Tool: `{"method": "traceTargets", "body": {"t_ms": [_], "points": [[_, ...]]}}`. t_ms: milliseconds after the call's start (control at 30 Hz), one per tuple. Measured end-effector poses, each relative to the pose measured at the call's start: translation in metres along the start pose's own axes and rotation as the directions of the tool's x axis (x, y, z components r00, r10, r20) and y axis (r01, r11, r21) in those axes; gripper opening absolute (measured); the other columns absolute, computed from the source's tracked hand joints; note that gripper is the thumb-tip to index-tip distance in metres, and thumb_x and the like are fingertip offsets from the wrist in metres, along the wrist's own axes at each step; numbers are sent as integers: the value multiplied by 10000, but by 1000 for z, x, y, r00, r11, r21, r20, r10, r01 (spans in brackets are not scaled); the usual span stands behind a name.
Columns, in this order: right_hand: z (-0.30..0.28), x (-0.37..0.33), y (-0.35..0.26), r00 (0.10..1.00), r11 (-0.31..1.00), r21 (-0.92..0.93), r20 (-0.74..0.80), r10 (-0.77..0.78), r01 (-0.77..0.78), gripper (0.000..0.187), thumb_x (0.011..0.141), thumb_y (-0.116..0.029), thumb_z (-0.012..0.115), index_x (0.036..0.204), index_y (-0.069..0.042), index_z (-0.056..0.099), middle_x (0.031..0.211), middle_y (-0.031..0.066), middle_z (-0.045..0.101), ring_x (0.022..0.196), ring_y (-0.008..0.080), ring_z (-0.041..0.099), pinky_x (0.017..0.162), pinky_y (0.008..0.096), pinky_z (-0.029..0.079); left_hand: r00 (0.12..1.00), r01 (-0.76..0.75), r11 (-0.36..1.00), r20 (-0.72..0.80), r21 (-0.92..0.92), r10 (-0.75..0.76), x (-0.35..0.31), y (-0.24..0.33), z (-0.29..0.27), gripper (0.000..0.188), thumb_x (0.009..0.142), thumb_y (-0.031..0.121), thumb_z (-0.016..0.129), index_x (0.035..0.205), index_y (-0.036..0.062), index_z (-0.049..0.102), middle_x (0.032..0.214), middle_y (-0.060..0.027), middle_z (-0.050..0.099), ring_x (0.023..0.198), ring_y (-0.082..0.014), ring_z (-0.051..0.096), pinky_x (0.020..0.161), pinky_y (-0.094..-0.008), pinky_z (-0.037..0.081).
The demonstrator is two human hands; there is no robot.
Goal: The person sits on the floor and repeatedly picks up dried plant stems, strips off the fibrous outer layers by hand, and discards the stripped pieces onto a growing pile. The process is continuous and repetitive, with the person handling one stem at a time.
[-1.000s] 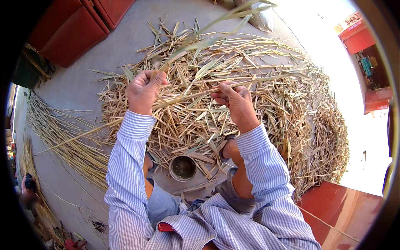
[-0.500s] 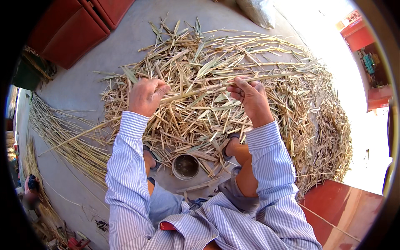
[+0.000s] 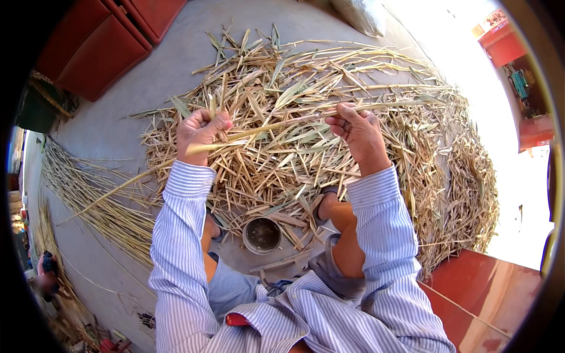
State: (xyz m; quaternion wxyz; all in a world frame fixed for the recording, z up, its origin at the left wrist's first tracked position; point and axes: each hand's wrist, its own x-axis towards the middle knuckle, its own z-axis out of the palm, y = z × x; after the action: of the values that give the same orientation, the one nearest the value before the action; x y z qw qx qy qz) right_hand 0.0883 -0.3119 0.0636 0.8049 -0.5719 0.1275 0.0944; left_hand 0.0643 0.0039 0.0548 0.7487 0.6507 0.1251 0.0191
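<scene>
A long, pale plant stalk (image 3: 276, 125), like a reed or cane, runs across in front of me, slanting from the lower left up to the right. My right hand (image 3: 360, 138) pinches it between thumb and fingers near its right part. My left hand (image 3: 197, 134) is closed on a dry strip of leaf sheath (image 3: 223, 91), which sticks up past the fingers. The stalk passes by that hand's wrist; whether the palm touches it is hidden. Beneath both hands spreads a heap of dry leaves and husks (image 3: 282, 156).
A round metal bowl (image 3: 262, 235) stands between my feet. Bare stalks (image 3: 112, 206) lie in a bundle on the left. Red seats (image 3: 94, 50) stand at the far left, a pale sack (image 3: 360, 16) at the top, a red board (image 3: 471, 294) at the lower right.
My left hand has turned and opened out from the stalk, and a strip of sheath now shows upright in its fingers. My right hand has shifted slightly right along with the stalk.
</scene>
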Motion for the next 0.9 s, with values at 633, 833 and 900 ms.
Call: {"method": "traceTargets", "body": {"t_ms": [633,833,900], "points": [[-12,8,-4,989,990,-138,-141,-47,27,286,899,-251,685,956,20,611,845,99,682,734,140,688,570,200,558,789,-509,244,334,826,516,4,13,-29,343,813,330,723,919,5,684,840,-163,681,779,-314,641,705,-421,486],[-14,15,-3,986,989,-123,-138,-95,79,316,905,-270,677,953,39,627,818,110,689,700,146,690,542,194,551,830,-554,524,481,647,283,0,-5,-12,316,777,250,769,953,-3,698,814,-151,680,738,-248,652,677,-346,505],[-12,14,-3,985,990,-114,-146,-95,79,318,904,-271,679,947,40,625,816,111,687,700,145,689,538,191,547,897,-414,719,385,559,217,-2,-12,-4,191,793,121,757,908,-20,698,794,-109,686,685,-162,637,624,-277,506]]}}
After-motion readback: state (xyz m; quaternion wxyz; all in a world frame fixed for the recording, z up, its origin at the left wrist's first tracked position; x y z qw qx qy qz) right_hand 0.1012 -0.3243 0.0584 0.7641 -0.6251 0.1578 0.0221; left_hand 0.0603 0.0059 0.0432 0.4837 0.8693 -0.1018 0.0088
